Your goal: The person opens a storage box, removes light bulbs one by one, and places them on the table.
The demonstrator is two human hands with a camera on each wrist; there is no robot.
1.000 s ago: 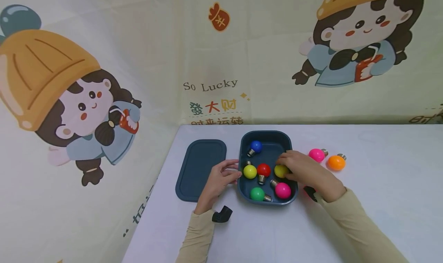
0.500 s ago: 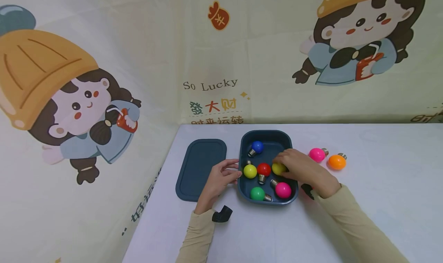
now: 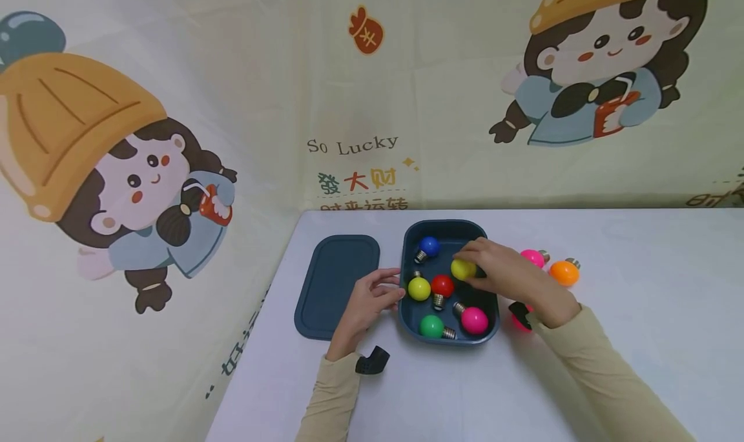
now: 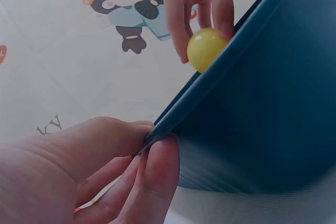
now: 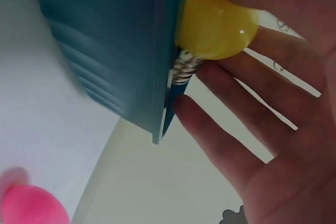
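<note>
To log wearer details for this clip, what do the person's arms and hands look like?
The left arm wears a long, plain beige fabric sleeve, creased along its length; a matching long beige fabric sleeve covers the right. Both hands, left hand and right hand, are ungloved. A small, angular black piece sits at the left wrist, a similar partly hidden black piece at the right.

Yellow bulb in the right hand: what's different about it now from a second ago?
The yellow bulb has moved left and toward the far side of the box. The right hand went with it; it was already holding the bulb and hasn't let go. The left hand stayed at the box's left side, and the red bulb and blue bulb stayed put.
</note>
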